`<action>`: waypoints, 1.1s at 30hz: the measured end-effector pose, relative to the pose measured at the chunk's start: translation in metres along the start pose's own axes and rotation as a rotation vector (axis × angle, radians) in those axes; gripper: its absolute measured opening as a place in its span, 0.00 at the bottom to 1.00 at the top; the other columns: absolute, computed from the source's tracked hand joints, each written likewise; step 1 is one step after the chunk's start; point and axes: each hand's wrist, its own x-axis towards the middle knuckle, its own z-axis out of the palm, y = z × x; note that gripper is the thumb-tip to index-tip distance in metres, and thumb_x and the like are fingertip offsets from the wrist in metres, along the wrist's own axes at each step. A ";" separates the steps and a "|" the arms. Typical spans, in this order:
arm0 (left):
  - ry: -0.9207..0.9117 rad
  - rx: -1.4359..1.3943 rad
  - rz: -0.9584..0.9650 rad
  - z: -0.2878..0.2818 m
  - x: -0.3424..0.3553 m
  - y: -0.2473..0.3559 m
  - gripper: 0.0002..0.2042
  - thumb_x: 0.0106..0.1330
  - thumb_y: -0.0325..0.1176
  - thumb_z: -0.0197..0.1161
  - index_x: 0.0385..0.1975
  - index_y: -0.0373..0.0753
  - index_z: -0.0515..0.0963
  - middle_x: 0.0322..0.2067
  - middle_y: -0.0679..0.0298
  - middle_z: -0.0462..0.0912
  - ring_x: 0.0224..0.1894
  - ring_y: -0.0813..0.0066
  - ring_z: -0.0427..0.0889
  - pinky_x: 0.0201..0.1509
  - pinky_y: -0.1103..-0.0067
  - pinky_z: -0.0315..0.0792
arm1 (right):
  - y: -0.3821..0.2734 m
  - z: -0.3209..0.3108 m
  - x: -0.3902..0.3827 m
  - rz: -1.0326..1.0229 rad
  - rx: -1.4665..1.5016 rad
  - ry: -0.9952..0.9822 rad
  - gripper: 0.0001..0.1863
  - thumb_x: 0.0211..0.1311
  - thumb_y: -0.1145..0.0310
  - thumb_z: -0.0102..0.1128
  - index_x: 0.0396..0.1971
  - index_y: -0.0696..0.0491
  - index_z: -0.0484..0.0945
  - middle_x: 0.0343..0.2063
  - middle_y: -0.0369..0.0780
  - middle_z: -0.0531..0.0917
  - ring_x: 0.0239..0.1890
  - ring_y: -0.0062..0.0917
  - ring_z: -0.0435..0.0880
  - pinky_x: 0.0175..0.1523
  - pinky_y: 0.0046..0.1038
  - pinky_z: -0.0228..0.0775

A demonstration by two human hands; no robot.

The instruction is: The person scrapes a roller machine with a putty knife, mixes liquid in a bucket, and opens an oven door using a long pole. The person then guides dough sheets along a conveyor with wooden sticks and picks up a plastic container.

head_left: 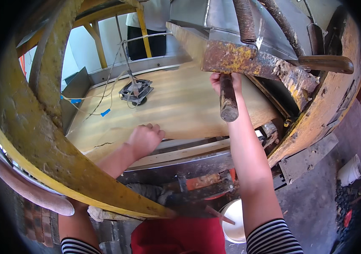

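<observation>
A thin, pale brown sheet (176, 99), like wood veneer, lies across the machine bed, with a ragged split near its left front corner. My left hand (145, 139) is at its near edge, fingers curled closed on that edge. My right arm reaches farther in, over the sheet. There my right hand (236, 81) is beneath a rusty yellow-brown metal bar (237, 58), behind a round rod end (229, 101) that sticks out toward me. Bar and rod cover most of its fingers, so its hold is hidden. A raised flap (187, 41) of similar brown material stands beyond the bar.
Curved yellow frame members (53, 144) arch over my left arm. On the sheet sits a black plate-like fixture (135, 91) with a rod and cords. Coil springs (245, 21) hang above right, near a wooden handle (326, 64). Below is a white bucket (234, 222). Someone stands beyond the frame.
</observation>
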 end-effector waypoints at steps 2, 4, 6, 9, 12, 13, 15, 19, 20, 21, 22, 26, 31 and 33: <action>-0.009 -0.004 -0.002 0.001 -0.001 0.000 0.04 0.48 0.28 0.55 0.24 0.39 0.72 0.25 0.61 0.75 0.29 0.67 0.79 0.30 0.75 0.75 | -0.001 0.004 -0.004 0.015 0.022 0.081 0.09 0.60 0.62 0.48 0.36 0.50 0.70 0.27 0.34 0.75 0.24 0.21 0.71 0.25 0.24 0.64; -0.004 -0.003 0.010 0.001 0.004 0.000 0.04 0.48 0.28 0.55 0.24 0.39 0.73 0.24 0.61 0.75 0.29 0.66 0.79 0.30 0.75 0.75 | -0.008 -0.005 0.003 -0.021 0.015 -0.035 0.12 0.61 0.62 0.43 0.34 0.58 0.64 0.24 0.41 0.68 0.23 0.26 0.71 0.27 0.28 0.68; -0.018 0.015 0.001 0.003 0.005 0.001 0.04 0.48 0.28 0.55 0.24 0.39 0.73 0.24 0.61 0.75 0.29 0.66 0.79 0.30 0.74 0.75 | -0.009 -0.011 0.008 -0.025 -0.032 0.039 0.12 0.61 0.62 0.42 0.34 0.57 0.64 0.24 0.40 0.68 0.22 0.26 0.71 0.26 0.28 0.67; -0.037 -0.010 -0.013 0.003 0.002 0.002 0.04 0.48 0.28 0.55 0.25 0.39 0.73 0.25 0.61 0.76 0.29 0.66 0.79 0.30 0.74 0.75 | -0.007 -0.010 0.004 0.000 -0.018 0.056 0.11 0.61 0.63 0.41 0.33 0.56 0.64 0.24 0.39 0.68 0.21 0.25 0.70 0.25 0.28 0.66; -0.048 -0.026 -0.039 0.000 0.001 0.000 0.05 0.47 0.28 0.55 0.24 0.40 0.72 0.25 0.61 0.75 0.30 0.65 0.79 0.32 0.73 0.75 | -0.008 -0.003 -0.002 0.053 0.062 0.018 0.08 0.59 0.67 0.44 0.36 0.53 0.68 0.25 0.36 0.72 0.21 0.20 0.69 0.27 0.23 0.63; -0.046 -0.022 -0.043 0.001 0.001 -0.001 0.05 0.47 0.28 0.55 0.24 0.40 0.72 0.25 0.61 0.75 0.30 0.65 0.79 0.32 0.73 0.75 | -0.009 -0.005 -0.001 0.023 0.015 0.022 0.08 0.59 0.67 0.44 0.36 0.53 0.68 0.25 0.35 0.71 0.21 0.20 0.69 0.27 0.23 0.63; -0.036 -0.029 -0.039 0.005 0.002 -0.001 0.05 0.47 0.28 0.55 0.25 0.40 0.73 0.26 0.60 0.75 0.31 0.65 0.79 0.32 0.73 0.75 | -0.010 -0.005 0.001 0.028 -0.070 0.029 0.08 0.60 0.67 0.43 0.37 0.53 0.68 0.25 0.35 0.71 0.21 0.19 0.69 0.27 0.23 0.62; -0.051 -0.040 -0.054 0.001 0.000 0.000 0.05 0.47 0.28 0.55 0.25 0.39 0.72 0.26 0.60 0.75 0.31 0.64 0.79 0.32 0.72 0.74 | -0.006 -0.001 -0.005 0.086 -0.020 0.045 0.08 0.60 0.67 0.42 0.37 0.53 0.68 0.25 0.35 0.71 0.21 0.19 0.70 0.28 0.22 0.62; -0.066 -0.050 -0.072 -0.003 -0.004 -0.002 0.05 0.47 0.28 0.55 0.25 0.39 0.72 0.26 0.60 0.76 0.31 0.63 0.79 0.32 0.72 0.74 | -0.002 0.003 -0.003 0.056 -0.002 -0.013 0.07 0.59 0.69 0.40 0.35 0.54 0.66 0.23 0.36 0.69 0.20 0.20 0.70 0.25 0.23 0.63; -0.083 -0.061 -0.084 -0.007 -0.008 -0.003 0.05 0.47 0.28 0.54 0.25 0.39 0.72 0.27 0.59 0.76 0.30 0.62 0.79 0.32 0.71 0.74 | 0.003 0.006 -0.002 0.020 0.018 -0.066 0.07 0.58 0.71 0.37 0.33 0.55 0.64 0.20 0.38 0.68 0.19 0.22 0.70 0.23 0.24 0.64; -0.074 -0.063 -0.074 -0.009 -0.009 -0.004 0.05 0.47 0.28 0.54 0.25 0.39 0.72 0.27 0.59 0.76 0.30 0.62 0.79 0.32 0.71 0.74 | 0.003 0.002 0.004 0.008 0.012 -0.065 0.07 0.58 0.71 0.37 0.33 0.55 0.64 0.20 0.38 0.68 0.19 0.22 0.70 0.23 0.24 0.64; -0.061 -0.081 -0.004 0.016 0.023 0.005 0.04 0.50 0.28 0.53 0.25 0.39 0.74 0.27 0.60 0.77 0.30 0.64 0.80 0.32 0.73 0.75 | -0.019 -0.031 0.007 -0.033 -0.233 0.196 0.08 0.54 0.72 0.35 0.27 0.59 0.65 0.16 0.40 0.71 0.16 0.25 0.70 0.21 0.25 0.67; -0.170 -0.011 -0.071 -0.014 -0.002 -0.002 0.05 0.51 0.27 0.53 0.27 0.39 0.74 0.28 0.60 0.77 0.32 0.64 0.80 0.33 0.73 0.75 | 0.018 0.013 -0.005 -0.035 -0.117 0.140 0.10 0.56 0.70 0.34 0.27 0.59 0.66 0.16 0.41 0.71 0.16 0.26 0.71 0.22 0.25 0.67; -0.176 -0.019 -0.091 -0.013 -0.002 -0.003 0.06 0.51 0.27 0.53 0.28 0.39 0.74 0.29 0.60 0.77 0.33 0.64 0.80 0.34 0.73 0.75 | 0.013 0.012 -0.002 -0.083 -0.164 0.153 0.09 0.54 0.71 0.35 0.28 0.60 0.66 0.16 0.41 0.71 0.17 0.27 0.71 0.24 0.25 0.67</action>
